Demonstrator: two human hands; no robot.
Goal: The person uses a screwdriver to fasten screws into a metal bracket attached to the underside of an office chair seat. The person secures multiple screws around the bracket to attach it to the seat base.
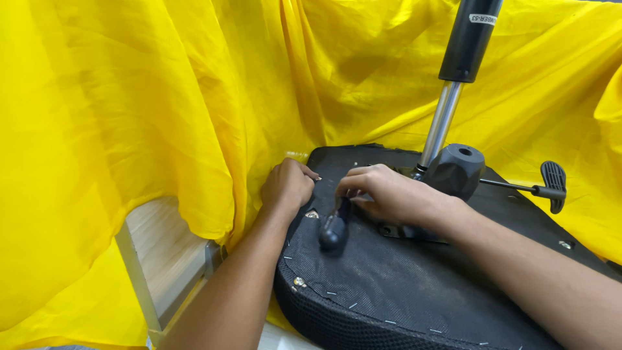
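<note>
On the black fabric underside of an upturned chair seat [402, 285], both hands work close together near its far left edge. The right hand [389, 194] is closed around the shaft of a screwdriver [334, 227], whose rounded black handle points back toward the camera, slightly blurred; its tip is hidden under the fingers. The left hand [288, 185] is curled into a loose fist at the seat's rim, its fingertips pressed against the fabric just beside the right hand; whether it pinches anything cannot be told. A small metal fitting [311, 214] sits on the fabric between the two wrists, touching neither clearly. Silver staples run along the seat's edge. Just behind the right hand stands the black mechanism housing [457, 170], from which a chrome gas-lift column [442, 120] rises into a black cylinder [470, 39]. A thin lever with a black paddle [552, 185] sticks out to the right. Yellow cloth [129, 97] drapes all around, and a pale wooden panel [162, 246] shows below it at the left.
</note>
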